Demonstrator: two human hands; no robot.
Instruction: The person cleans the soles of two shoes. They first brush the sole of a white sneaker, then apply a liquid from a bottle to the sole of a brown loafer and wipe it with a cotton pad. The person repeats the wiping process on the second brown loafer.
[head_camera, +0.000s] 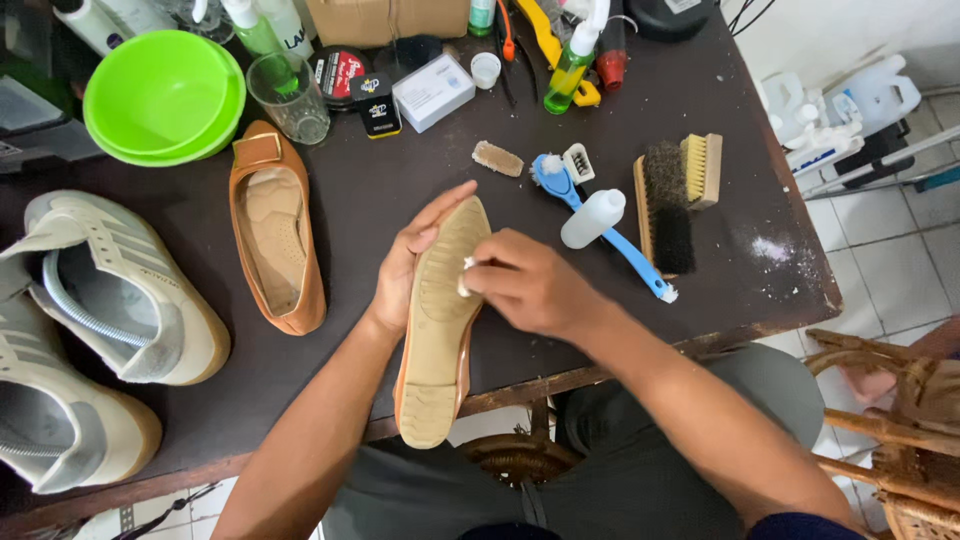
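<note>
The left hand (405, 265) is clamped along the edge of a tan flat shoe (440, 330), held sole-up over the near edge of the dark counter (740, 270). Its sole is pale, smooth rubber with a fine tread. The right hand (525, 283) pinches a small white wad (466, 277) against that sole. The matching shoe (275, 235) lies upright to the left, suede-like with a square buckle. Beyond it sit a round tin (338, 72) with a red and black lid and a white box (433, 92).
</note>
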